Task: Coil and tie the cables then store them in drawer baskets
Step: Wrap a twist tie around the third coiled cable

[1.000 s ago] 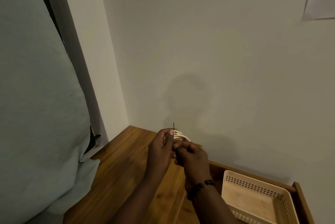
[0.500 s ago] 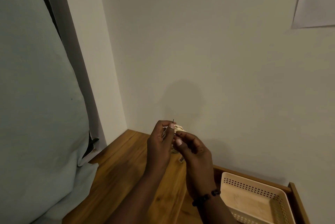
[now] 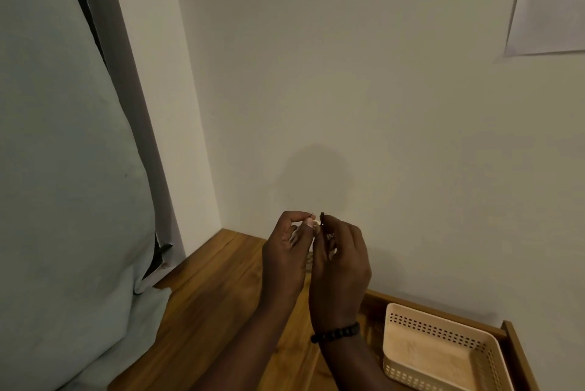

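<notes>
We hold both hands raised together above the wooden desktop point(image 3: 202, 302), close to the wall. The left hand point(image 3: 285, 251) has its fingers curled around a small white coiled cable point(image 3: 311, 223), of which only a pale edge shows between the two hands; its thumb and forefinger pinch the top of the coil. The right hand point(image 3: 340, 261) pinches a thin dark tie point(image 3: 322, 219) between thumb and forefinger, the tie end standing upright just beside the coil. A black bead bracelet point(image 3: 335, 332) sits on the right wrist. To the lower right, a beige perforated basket point(image 3: 443, 324) sits inside the open wooden drawer point(image 3: 519, 356), well apart from the cable. A paper sheet point(image 3: 550, 1) hangs on the wall point(image 3: 348, 74).
</notes>
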